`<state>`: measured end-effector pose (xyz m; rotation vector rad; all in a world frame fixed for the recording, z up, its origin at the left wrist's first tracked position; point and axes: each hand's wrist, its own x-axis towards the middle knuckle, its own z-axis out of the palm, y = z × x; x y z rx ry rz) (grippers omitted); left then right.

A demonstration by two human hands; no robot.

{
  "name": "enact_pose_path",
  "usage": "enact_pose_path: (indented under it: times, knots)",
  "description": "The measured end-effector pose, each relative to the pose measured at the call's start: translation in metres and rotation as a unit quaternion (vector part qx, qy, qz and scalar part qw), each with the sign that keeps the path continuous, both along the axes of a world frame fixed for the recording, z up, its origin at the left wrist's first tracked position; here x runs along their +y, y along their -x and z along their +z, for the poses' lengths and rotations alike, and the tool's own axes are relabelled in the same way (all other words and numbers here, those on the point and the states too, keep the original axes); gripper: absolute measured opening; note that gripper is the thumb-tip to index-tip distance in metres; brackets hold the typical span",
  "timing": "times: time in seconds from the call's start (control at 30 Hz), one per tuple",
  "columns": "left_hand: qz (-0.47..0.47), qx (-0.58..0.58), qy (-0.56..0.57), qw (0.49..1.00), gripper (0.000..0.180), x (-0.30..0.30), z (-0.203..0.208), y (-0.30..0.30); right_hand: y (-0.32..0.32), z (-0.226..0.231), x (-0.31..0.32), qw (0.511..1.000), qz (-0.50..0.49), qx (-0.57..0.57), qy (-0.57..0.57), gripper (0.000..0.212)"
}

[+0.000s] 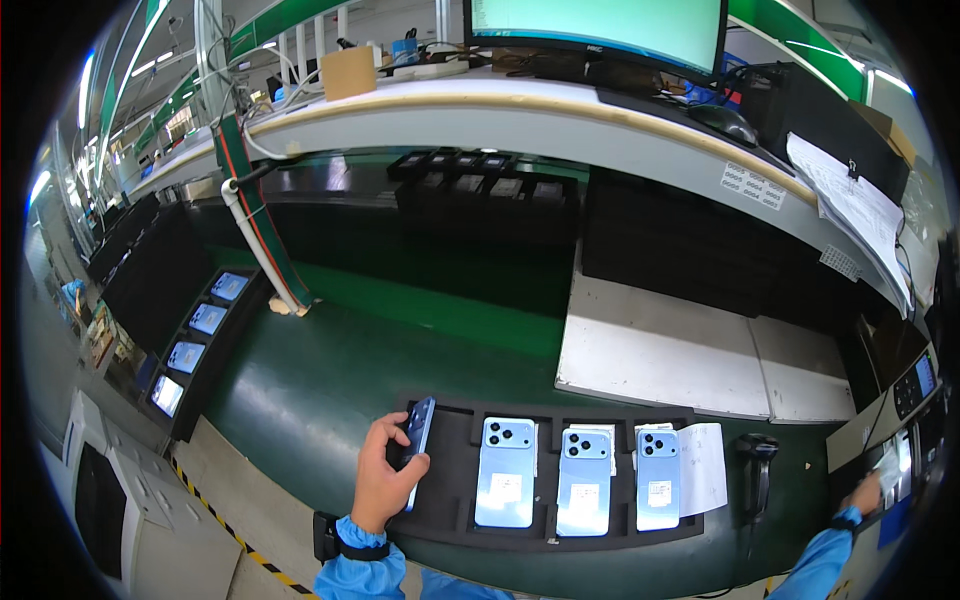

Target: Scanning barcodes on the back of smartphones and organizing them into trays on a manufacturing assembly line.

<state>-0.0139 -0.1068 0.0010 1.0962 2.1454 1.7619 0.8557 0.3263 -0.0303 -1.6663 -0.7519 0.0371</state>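
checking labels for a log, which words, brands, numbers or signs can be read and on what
Print is left unquoted; here is where it shows.
Sticker sheet on the upper shelf's edge: rows of characters.
Monitor bezel: a small mark.
White labels on three light-blue smartphones in the black tray: too small to read.
Clipped papers: too blurred to read.
Second sticker sheet: too small to read.

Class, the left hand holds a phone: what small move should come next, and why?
Probably lay the held phone flat in the black tray: the left hand has it standing nearly on edge at the tray's bare left end, while three other phones lie flat, camera side up, alongside.
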Motion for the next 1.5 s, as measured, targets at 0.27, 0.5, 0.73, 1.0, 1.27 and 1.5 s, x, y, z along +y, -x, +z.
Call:
enact_pose_path:
  times: [0.27,0.5,0.73,1.0,1.27,1.5]
  knots:
    - [-0.019,-0.066,-0.024,0.997,0.038,0.009,-0.010,0.006,0.388,0.046,-0.130,0.934,0.310,0.175,-0.040,0.011]
    - [-0.019,-0.144,-0.079,0.986,0.048,-0.001,-0.006,0.011,0.653,0.065,-0.234,0.537,0.811,0.020,0.231,0.021]
    - [-0.028,-0.123,-0.061,0.990,0.056,-0.003,-0.009,0.007,0.753,0.048,-0.273,0.409,0.833,-0.086,0.362,0.026]
    - [0.009,0.137,0.155,0.978,0.073,0.002,0.007,-0.011,0.743,0.046,-0.272,0.455,0.811,0.014,0.368,0.034]
    - [0.007,0.234,0.229,0.945,0.072,0.007,0.008,-0.015,0.593,0.072,-0.263,0.630,0.712,0.163,0.263,0.023]
    - [0.086,0.105,0.162,0.977,0.060,0.002,-0.005,-0.006,0.440,0.027,-0.266,0.912,0.393,0.093,0.075,0.015]
